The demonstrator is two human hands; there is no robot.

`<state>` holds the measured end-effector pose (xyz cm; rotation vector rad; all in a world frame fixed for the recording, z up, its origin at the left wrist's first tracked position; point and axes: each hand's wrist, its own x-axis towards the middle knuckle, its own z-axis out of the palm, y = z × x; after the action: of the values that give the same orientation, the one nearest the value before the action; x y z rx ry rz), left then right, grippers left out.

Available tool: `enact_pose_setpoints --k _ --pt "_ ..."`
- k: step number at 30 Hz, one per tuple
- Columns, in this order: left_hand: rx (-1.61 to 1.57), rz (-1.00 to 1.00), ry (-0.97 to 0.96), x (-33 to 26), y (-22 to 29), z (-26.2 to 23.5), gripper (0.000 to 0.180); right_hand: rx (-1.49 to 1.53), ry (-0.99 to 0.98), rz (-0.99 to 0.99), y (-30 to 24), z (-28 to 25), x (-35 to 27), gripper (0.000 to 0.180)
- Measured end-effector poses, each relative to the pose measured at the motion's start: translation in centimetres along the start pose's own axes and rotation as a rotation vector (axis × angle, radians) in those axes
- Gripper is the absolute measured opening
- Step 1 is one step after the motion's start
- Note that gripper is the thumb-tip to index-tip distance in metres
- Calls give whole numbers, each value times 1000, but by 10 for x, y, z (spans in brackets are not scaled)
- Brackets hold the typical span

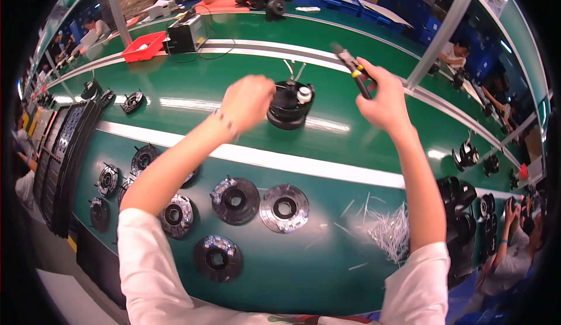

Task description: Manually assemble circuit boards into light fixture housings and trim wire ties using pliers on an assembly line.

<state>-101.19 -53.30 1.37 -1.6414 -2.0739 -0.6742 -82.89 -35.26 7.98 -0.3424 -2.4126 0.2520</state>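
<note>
Stretching across most of the frame, the green table [327,50] with its pale dividing strips carries everything else. Near the upper centre sits the black round motor part [290,104], its two thin wire leads sticking up; it looks stiff and fairly heavy for its size, so it should stay put when nudged, and its solid rim seems the safest place to take hold, since the leads look bendable and easily kinked. The left hand [248,100] is curled closed against the part's left side, though whether its grip actually clamps the body or a lead is hidden behind the knuckles. The right hand [385,100], to the right of the part and clear of it, has its grip closed around the yellow-handled cutters [352,68], whose nose points to the upper left. In the lower left lie flat black stator discs [235,200]; I count about nine, some partly hidden by the forearm. A red bin [144,46] stands at upper left, one only. Smallest is the heap of white cut wire ends [390,230] at lower right, too many to count.
</note>
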Motion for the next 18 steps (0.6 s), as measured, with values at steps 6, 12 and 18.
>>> enact_pose_setpoints --k 6,12,18 --pt "29 -241 -272 42 -74 81 25 -431 -397 -287 71 75 72 55" --pt "-36 -235 -480 67 -81 107 17 -456 -626 -394 79 107 89 53" --pt "-24 -166 -400 86 -65 111 10 -490 -648 -487 78 121 93 51"
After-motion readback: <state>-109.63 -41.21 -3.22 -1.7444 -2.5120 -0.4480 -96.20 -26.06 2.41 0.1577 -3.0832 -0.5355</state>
